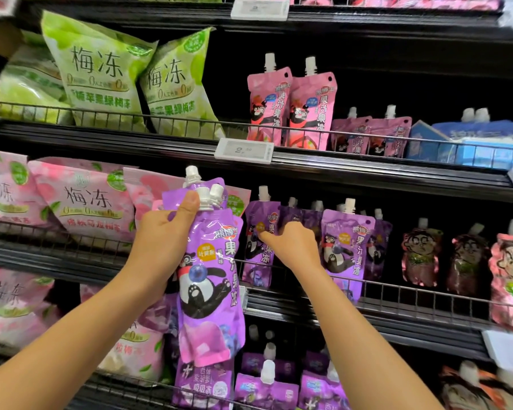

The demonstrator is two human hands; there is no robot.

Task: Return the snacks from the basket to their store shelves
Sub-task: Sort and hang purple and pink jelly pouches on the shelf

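Note:
My left hand (165, 232) grips a bunch of purple jelly pouches (212, 279) with white spouts, held upright in front of the middle shelf. My right hand (290, 244) reaches into the row of matching purple pouches on the shelf (342, 247). Its fingers touch a purple pouch at the left of that row (259, 232), and whether they grip it I cannot tell. No basket is in view.
Pink pouches (290, 108) stand on the shelf above, beside green bags (101, 75). Pink bags (80, 199) fill the left of the middle shelf, cartoon pouches (421, 255) the right. A wire rail (427, 294) fronts the shelf. More purple pouches (267, 383) stand below.

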